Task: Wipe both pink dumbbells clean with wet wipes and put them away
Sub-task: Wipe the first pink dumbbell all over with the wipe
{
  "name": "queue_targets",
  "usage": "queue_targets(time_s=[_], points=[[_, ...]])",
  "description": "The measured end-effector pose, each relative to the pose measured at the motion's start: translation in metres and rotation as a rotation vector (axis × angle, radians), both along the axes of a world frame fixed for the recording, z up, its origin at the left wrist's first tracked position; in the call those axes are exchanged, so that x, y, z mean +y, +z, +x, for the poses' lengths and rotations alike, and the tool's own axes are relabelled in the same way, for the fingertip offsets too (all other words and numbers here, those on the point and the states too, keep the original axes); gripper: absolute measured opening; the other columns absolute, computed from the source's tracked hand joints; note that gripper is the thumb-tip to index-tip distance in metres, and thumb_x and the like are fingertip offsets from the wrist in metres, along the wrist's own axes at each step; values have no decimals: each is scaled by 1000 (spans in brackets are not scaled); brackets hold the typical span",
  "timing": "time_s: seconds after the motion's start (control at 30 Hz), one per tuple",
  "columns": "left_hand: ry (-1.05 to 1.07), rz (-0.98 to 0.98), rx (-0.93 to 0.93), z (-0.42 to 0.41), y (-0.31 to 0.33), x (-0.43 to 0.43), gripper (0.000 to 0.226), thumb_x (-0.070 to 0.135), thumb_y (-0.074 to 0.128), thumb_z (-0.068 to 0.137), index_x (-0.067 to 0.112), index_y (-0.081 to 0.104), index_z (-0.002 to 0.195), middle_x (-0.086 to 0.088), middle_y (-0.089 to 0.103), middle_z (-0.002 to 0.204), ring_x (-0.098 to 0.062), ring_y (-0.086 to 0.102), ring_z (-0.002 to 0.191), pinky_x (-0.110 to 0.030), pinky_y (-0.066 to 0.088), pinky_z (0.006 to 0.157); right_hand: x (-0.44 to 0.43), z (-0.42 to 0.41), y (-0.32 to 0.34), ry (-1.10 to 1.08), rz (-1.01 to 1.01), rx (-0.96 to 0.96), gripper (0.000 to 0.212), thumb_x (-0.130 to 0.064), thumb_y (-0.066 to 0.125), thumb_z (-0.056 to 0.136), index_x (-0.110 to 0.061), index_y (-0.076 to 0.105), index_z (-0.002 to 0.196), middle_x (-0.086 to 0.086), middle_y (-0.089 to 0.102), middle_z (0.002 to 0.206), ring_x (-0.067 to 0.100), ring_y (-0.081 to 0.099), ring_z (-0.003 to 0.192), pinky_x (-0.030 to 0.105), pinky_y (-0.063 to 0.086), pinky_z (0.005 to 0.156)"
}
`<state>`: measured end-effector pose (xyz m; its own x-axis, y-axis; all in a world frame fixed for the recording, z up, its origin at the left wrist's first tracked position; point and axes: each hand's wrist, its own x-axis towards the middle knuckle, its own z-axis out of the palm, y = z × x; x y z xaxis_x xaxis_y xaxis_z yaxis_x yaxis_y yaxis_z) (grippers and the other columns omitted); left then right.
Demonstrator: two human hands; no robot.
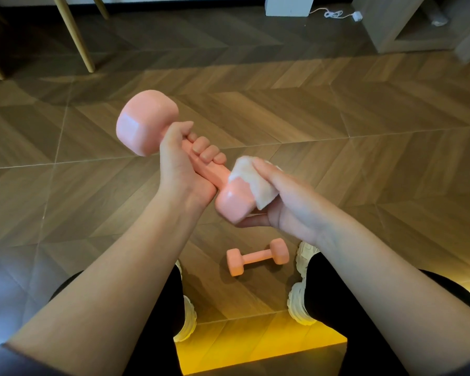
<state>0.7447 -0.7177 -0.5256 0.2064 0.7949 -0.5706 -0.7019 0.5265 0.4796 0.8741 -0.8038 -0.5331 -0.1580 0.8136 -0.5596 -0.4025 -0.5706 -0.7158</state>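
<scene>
Single head-worn wide-angle view, facing forward and down onto nearby floor.

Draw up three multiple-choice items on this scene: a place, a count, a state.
1. Where does the loose pink dumbbell lie? A on a chair; B on the wooden floor between the white shoes; C on a shelf.
2. How many pink dumbbells show? A one; B two; C three.
3. What does the left hand do? A hangs idle; B presses the floor; C grips the handle of the raised pink dumbbell.
Key: 1 B, it lies between the shoes; 2 B, one held, one on the floor; 3 C, its fingers curl round the handle.
</scene>
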Motion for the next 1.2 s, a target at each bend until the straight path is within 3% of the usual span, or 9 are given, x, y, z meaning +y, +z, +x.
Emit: queue_targets(time_s=[0.13,0.3,0.47,0.63,0.83,0.93,1.03,1.1,1.2], points=[[6,19,-51,-4,0,2,32,21,49,91,21,35,62,9,25,49,-9,25,41,-22,27,45,-4,10,-2,45,21,203,47,-30,62,86,-13,56,129,15,65,114,29,64,103,56,52,95],[-36,74,-81,-4,2,-2,33,21,48,92,19,37,61,8,26,48,-9,25,40,-22,29,44,-5,5,-1,148,-26,265,58,-41,67,81,-15,52,131,20,64,117,39,64,106,54,54,92],[-57,15,70,0,0,1,28,26,59,91,18,42,70,4,41,56,-12,42,49,-25,39,54,-1,-4,-2,25,-19,102,67,-49,63,80,-13,50,135,22,62,120,32,65,101,48,58,83],[-23,-69,72,0,-4,0,30,27,60,92,20,39,71,8,33,52,-9,32,42,-22,35,47,-4,1,-4,-25,-26,32,40,-40,57,89,-19,56,122,16,66,119,28,65,105,57,51,96],[-60,-26,112,-2,-1,-1,32,23,53,94,21,35,68,8,27,48,-10,25,40,-22,30,44,-7,-12,0,39,31,-135,50,-31,73,77,-23,55,123,2,69,117,17,68,106,44,56,93],[-99,3,149,1,1,-4,32,22,52,94,21,34,68,7,28,48,-10,25,39,-20,30,43,-6,-17,-5,-38,-13,-170,34,-32,66,89,-21,56,119,9,67,120,24,66,109,53,53,94],[-124,48,153,2,3,-4,31,20,52,94,20,35,68,7,28,49,-11,25,40,-21,30,43,-4,-14,-5,-56,-58,-119,34,-37,61,93,-18,56,122,18,64,124,28,66,107,51,57,87],[-146,71,174,2,3,-4,31,20,52,94,20,36,67,6,28,49,-11,25,41,-22,30,44,-6,-12,-7,-61,-56,-212,46,-42,65,90,-25,50,129,10,62,124,21,66,103,42,59,81],[-165,77,210,2,0,-6,31,20,52,93,20,36,67,6,28,49,-11,26,41,-23,30,45,-10,-9,-12,-185,173,-640,51,-41,74,82,-34,48,125,-7,57,123,5,57,112,21,49,88]])
